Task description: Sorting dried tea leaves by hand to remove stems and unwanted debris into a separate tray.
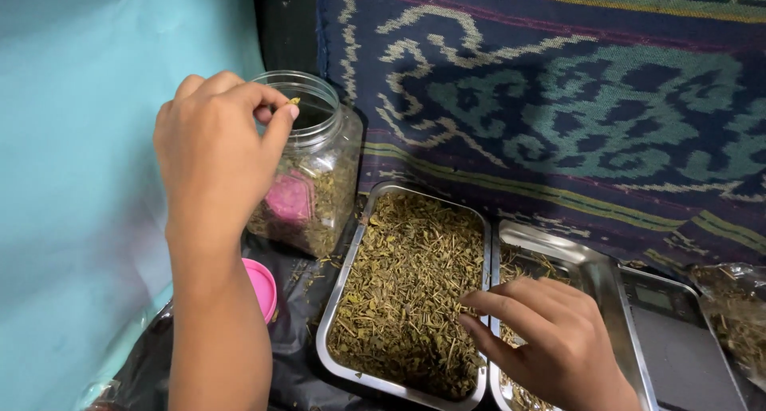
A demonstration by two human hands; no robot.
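- The right hand, fingers pinched together, rests on the near right edge of the rectangular steel tray of dried green-brown herb bits; whether it grips any, I cannot tell.
- The herb looks feather-light, brittle and crumbly, best taken in fingertip pinches.
- A second steel tray sits just right.
- A pink plastic lid lies to the left.
- Further back, the left hand pinches a small herb fleck over the mouth of the clear plastic jar, which is partly filled with herb.

The left hand is raised with fingertips pinched; the right hand hangs low, fingers loosely extended.
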